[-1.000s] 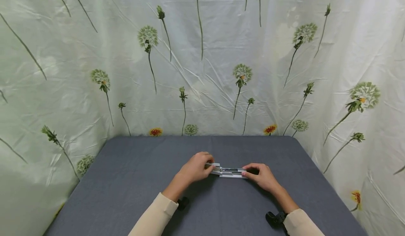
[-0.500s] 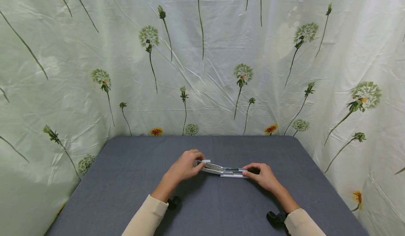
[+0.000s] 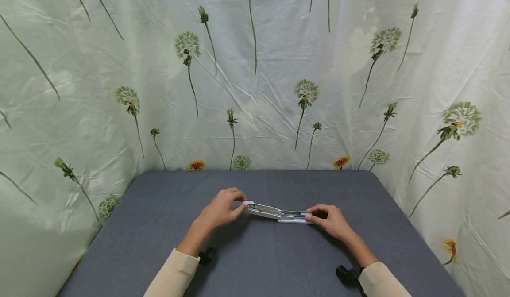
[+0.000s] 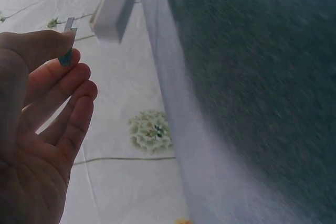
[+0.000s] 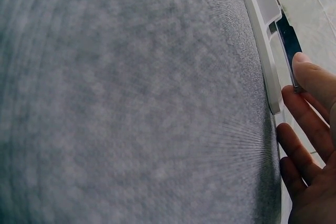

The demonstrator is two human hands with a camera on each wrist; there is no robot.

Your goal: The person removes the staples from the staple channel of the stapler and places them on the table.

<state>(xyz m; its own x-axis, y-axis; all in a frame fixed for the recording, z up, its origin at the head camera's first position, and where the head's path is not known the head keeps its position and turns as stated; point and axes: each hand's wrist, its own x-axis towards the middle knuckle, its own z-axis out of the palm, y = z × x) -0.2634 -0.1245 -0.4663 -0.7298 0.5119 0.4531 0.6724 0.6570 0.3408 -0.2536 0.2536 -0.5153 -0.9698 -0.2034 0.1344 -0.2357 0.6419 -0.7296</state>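
Note:
A white stapler [image 3: 264, 210] lies folded wide on the table, its long cover raised toward the left and its base [image 3: 292, 220] flat at the right. My left hand [image 3: 220, 206] is beside the cover's left end. In the left wrist view its thumb and index finger pinch a small shiny metal piece, likely a short staple strip [image 4: 67, 51], apart from the cover's white end [image 4: 107, 27]. My right hand [image 3: 332, 222] holds the stapler's right end. In the right wrist view, thumb and index finger pinch the dark metal rail [image 5: 287, 40] above the white base [image 5: 262, 51].
A dark grey cloth covers the table [image 3: 263, 261]. Behind and beside it hangs a pale curtain [image 3: 255, 89] printed with dandelions. Black wrist straps [image 3: 348, 274] sit at both cuffs.
My left hand has moved left, from the stapler's middle to beyond the cover's end, exposing the inside of the cover. The right hand and the stapler stay nearly in place.

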